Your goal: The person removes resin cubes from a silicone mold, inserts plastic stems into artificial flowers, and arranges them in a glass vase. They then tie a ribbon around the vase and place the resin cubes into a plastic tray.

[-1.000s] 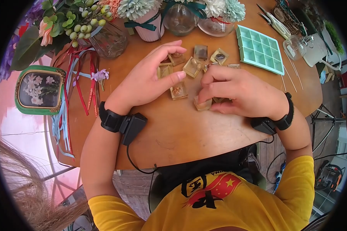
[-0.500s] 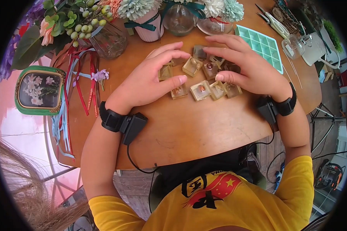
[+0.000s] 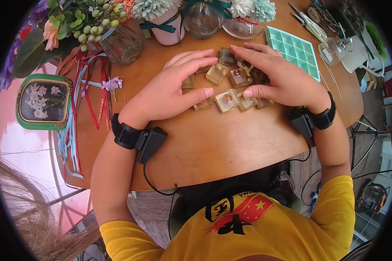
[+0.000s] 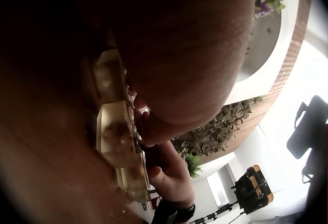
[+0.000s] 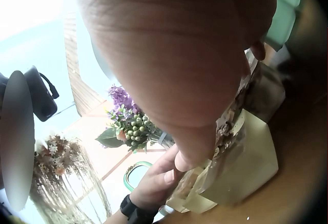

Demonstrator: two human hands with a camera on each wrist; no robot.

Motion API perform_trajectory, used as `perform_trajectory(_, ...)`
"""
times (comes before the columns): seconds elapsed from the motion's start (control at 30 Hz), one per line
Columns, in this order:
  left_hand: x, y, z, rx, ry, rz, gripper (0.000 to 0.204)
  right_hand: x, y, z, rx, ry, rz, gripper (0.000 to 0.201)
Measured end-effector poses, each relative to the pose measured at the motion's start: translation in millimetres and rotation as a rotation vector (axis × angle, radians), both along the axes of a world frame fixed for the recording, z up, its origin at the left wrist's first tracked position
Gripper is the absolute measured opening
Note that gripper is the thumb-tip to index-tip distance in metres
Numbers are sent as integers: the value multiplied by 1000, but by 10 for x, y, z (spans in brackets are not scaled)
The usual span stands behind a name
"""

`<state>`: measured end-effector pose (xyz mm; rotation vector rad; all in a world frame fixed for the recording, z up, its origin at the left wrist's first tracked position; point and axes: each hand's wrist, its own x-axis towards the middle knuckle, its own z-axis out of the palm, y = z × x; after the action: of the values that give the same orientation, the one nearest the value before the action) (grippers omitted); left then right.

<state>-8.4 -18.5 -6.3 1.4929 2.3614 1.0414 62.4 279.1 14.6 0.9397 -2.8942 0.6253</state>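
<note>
Several small clear resin blocks with bits embedded in them lie clustered on the wooden table [image 3: 213, 143]. One front block [image 3: 227, 100] holds an orange-brown piece, and another block [image 3: 216, 74] sits behind it. My left hand [image 3: 163, 93] spreads over the cluster's left side, its thumb tip by the front blocks and its palm hiding some. From the right, my right hand [image 3: 287, 80] arches over more blocks with fingers extended and thumb at a front block. In the right wrist view a yellowish block [image 5: 251, 162] shows beneath the palm.
A mint-green compartment tray [image 3: 294, 52] lies at the back right, near white-handled scissors [image 3: 313, 27] and thin sticks. Flower vases line the back edge. Ribbons, a purple sprig [image 3: 113, 85] and a green-framed picture [image 3: 43, 101] are at the left.
My right hand has let go of a front block, lifted back and spread over the cluster's right side. Most recently both hands have drawn slightly inward; the left has shifted little.
</note>
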Motion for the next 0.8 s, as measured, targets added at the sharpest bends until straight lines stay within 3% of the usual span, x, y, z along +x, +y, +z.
perform_trajectory(0.13, 0, -1, -3, -6, 7, 4, 59, 2, 1, 19, -45, 51, 7, 76)
perform_trajectory(0.23, 6, -4, 5, -26, 15, 7, 59, -28, -17, 74, -195, -64, -8, 62)
perform_trajectory(0.33, 11, 5, 20, -41, 11, 1, 58, -69, -8, 76, -180, -81, -46, 51)
perform_trajectory(0.43, 11, 6, 29, -45, 9, -21, 55, -89, -19, -23, -164, 109, 3, 48)
perform_trajectory(0.53, 11, 3, 32, -40, 5, -35, 50, -91, -40, -81, -145, 144, 37, 44)
perform_trajectory(0.8, 1, 0, 41, -52, 53, -98, 40, -63, -66, -38, -138, 59, 39, 39)
